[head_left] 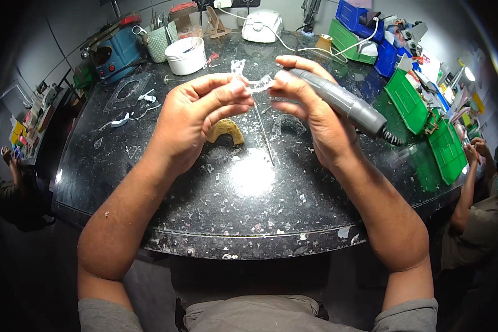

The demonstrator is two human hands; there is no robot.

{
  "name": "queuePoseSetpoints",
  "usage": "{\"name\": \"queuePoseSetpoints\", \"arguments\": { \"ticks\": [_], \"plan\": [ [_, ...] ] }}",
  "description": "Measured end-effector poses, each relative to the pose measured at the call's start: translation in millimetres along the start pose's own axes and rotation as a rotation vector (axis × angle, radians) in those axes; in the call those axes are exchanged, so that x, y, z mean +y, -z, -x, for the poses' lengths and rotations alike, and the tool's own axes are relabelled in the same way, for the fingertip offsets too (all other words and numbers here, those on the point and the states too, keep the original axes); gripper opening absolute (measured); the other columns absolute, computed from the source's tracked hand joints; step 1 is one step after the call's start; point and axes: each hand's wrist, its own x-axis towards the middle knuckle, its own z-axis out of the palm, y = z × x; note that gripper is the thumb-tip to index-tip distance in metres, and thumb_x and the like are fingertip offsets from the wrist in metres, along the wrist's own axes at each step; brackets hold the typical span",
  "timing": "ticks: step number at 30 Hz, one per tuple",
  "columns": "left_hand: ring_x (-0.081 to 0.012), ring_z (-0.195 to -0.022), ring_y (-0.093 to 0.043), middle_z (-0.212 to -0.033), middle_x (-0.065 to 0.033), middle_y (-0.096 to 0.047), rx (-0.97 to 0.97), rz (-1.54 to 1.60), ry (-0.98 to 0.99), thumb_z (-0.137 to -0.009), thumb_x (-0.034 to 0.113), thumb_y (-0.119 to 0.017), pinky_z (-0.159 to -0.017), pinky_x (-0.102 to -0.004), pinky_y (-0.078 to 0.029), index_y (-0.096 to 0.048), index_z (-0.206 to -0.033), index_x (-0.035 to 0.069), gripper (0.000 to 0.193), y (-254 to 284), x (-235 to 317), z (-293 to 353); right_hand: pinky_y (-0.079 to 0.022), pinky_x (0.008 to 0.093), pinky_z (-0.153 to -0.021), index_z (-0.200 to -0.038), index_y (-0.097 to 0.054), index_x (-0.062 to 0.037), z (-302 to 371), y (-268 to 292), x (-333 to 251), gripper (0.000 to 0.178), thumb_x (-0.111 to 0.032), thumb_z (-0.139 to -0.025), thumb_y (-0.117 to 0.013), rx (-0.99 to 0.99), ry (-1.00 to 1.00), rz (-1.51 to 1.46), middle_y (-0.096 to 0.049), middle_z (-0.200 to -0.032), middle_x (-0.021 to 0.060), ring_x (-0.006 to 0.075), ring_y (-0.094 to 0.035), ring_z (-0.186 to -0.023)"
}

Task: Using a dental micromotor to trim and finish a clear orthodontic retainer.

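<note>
A clear, arch-shaped dental tray [262,84] is held up over the bench between my hands. My left hand [191,110] is closed, pinching the tray at its left end. In my right hand [318,105] lies a dark grey rotary handpiece [337,98] with a coiled cord; its tip is hidden by my fingers. The right fingertips meet the tray's right end. Below my left hand sits a yellow dental model [227,130]. A thin metal tool [263,135] and another clear tray [289,126] lie on the bench under my hands. Behind the held tray is a clear piece [238,66].
White scraps cover the dark bench [205,216]. A white tub [186,57], tool holder [159,43] and white box [262,26] stand behind. Green bins [406,102] line the right. A cut plastic sheet [128,91] and blue machine [116,54] are left. Other people work at both sides.
</note>
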Motion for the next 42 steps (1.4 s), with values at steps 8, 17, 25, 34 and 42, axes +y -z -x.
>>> {"name": "queuePoseSetpoints", "arguments": {
  "ticks": [8,17,25,34,42],
  "plan": [
    [-0.0351,-0.123,-0.060,-0.128,-0.0300,-0.060,-0.034,0.226,0.083,-0.104,0.018,-0.052,-0.111,-0.0389,-0.049,-0.059,-0.118,-0.009,0.031,2.0,-0.8,1.8,-0.051,0.0234,-0.076,-0.110,-0.065,-0.0037,0.6,2.3,0.8,0.022,-0.017,-0.093,-0.071,0.004,0.382,0.118,-0.065,-0.092,0.0034,0.0068,-0.061,-0.084],
    [-0.0370,-0.123,-0.060,-0.129,-0.0307,-0.059,-0.088,0.246,0.091,-0.105,0.019,-0.050,-0.111,-0.0399,-0.048,-0.061,-0.117,-0.008,0.031,7.0,-3.3,1.7,-0.060,0.0319,-0.090,-0.107,-0.057,0.0037,3.9,4.7,-3.9,0.016,-0.008,-0.097,-0.062,-0.073,0.303,0.188,-0.065,-0.104,0.0151,0.0230,-0.071,-0.101],
    [-0.0366,-0.122,-0.061,-0.128,-0.0306,-0.061,-0.096,0.251,0.096,-0.105,0.019,-0.051,-0.110,-0.0397,-0.049,-0.062,-0.115,-0.007,0.030,6.7,-4.2,1.7,-0.051,0.0240,-0.068,-0.094,-0.063,-0.0037,-0.4,4.8,5.2,0.016,-0.015,-0.090,-0.073,0.019,0.290,0.116,-0.066,-0.083,0.0031,0.0071,-0.062,-0.075],
    [-0.0384,-0.123,-0.060,-0.127,-0.0308,-0.061,-0.099,0.243,0.092,-0.104,0.018,-0.053,-0.110,-0.0402,-0.049,-0.062,-0.118,-0.008,0.031,6.4,-3.7,2.9,-0.050,0.0242,-0.067,-0.091,-0.064,-0.0028,0.0,3.7,5.1,0.014,-0.014,-0.089,-0.073,0.011,0.344,0.157,-0.065,-0.080,0.0023,0.0073,-0.061,-0.073],
    [-0.0401,-0.123,-0.060,-0.126,-0.0299,-0.062,-0.114,0.247,0.085,-0.103,0.018,-0.054,-0.112,-0.0422,-0.047,-0.062,-0.118,-0.008,0.031,6.9,-3.8,2.4,-0.050,0.0244,-0.066,-0.089,-0.065,-0.0025,0.3,4.1,3.4,0.013,-0.013,-0.087,-0.072,0.003,0.389,0.172,-0.065,-0.078,0.0030,0.0078,-0.061,-0.071]
  ]
}}
